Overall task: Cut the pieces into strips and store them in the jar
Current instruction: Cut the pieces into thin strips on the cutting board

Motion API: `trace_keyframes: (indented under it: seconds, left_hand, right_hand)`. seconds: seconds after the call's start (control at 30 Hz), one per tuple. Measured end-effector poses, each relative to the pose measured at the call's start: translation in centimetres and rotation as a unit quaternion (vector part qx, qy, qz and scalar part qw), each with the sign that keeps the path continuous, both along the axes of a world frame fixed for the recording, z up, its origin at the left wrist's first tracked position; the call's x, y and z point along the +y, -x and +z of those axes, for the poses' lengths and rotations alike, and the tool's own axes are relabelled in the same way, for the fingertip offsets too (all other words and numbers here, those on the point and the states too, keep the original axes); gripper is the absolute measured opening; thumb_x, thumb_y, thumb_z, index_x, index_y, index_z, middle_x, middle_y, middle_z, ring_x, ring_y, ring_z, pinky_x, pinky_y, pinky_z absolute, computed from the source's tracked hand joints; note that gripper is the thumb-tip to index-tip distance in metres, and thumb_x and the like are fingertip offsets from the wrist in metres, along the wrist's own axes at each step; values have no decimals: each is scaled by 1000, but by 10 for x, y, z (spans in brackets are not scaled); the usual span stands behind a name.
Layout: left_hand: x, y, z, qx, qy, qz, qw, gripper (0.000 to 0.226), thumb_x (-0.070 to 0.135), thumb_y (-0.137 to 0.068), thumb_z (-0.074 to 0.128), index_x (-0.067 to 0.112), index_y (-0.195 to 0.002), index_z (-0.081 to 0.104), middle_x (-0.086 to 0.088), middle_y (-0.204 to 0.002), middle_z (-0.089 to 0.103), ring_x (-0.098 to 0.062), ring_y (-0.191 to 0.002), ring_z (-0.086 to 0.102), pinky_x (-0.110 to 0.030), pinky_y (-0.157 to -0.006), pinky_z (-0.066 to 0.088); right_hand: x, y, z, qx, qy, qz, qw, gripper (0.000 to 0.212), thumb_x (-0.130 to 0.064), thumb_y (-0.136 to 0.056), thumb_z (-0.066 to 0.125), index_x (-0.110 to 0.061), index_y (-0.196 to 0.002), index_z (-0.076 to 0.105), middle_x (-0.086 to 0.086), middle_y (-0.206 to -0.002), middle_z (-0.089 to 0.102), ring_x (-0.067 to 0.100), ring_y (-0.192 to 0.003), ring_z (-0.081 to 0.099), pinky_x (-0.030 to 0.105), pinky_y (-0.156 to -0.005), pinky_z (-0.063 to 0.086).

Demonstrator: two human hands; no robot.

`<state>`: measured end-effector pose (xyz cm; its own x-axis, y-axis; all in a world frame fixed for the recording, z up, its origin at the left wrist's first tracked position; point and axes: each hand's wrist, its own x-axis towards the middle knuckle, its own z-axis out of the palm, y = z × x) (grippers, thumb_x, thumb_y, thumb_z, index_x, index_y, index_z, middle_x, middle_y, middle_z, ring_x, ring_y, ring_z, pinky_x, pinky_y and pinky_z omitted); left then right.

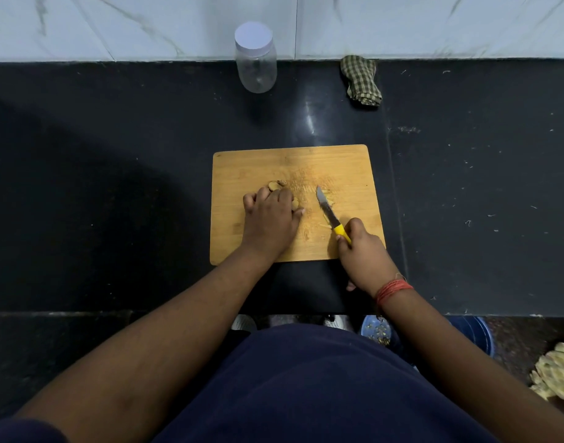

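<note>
On the rectangular wooden cutting board (344, 167), the left hand (269, 215) curls over tan sliced pieces (276, 184); the right hand (360, 247) clenches a yellow-handled steel knife (330, 212) at 3 o'clock of them. The lidded clear plastic jar (256, 59) stands well apart at 12 o'clock, a checked green cloth (361, 80) at 1 o'clock.
</note>
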<state>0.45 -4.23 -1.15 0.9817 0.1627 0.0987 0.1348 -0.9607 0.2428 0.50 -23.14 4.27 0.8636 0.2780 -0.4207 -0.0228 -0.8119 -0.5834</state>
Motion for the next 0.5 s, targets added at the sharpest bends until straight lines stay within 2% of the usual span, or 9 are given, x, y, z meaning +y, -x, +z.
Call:
trace_keyframes:
  seconds: [0.2,0.3,0.4,0.5]
  left_hand:
    - [23,1,3,-46,40,79,995,27,37,-96,52,19,-115,60,0,-113,58,-22,-106,49,-41,-89,31]
    - [39,-4,6,-19,65,119,991,32,35,-96,52,19,-123,60,-2,-121,54,-24,-113,46,-42,-95,31]
    - [47,-12,9,23,75,96,992,35,35,-98,51,22,-129,60,0,-126,52,-23,-119,42,-42,-98,29]
    - [51,-21,13,51,80,77,992,31,34,-98,51,24,-126,63,1,-125,52,-23,-120,42,-41,-98,29]
  right_hand:
    - [5,0,4,19,-28,-8,999,11,-26,-103,40,-16,-98,38,12,-76,57,26,-33,59,27,-32,43]
    - [8,-1,6,31,-39,-11,999,12,-26,-103,40,-14,-101,39,13,-77,59,26,-34,60,27,-32,43]
    - [11,-3,7,33,-43,-11,998,13,-27,-103,41,-14,-101,40,14,-78,59,26,-34,60,26,-32,42]
    - [14,-4,8,38,-49,-8,998,11,-27,-103,41,-15,-101,40,13,-77,59,24,-33,59,23,-32,40]
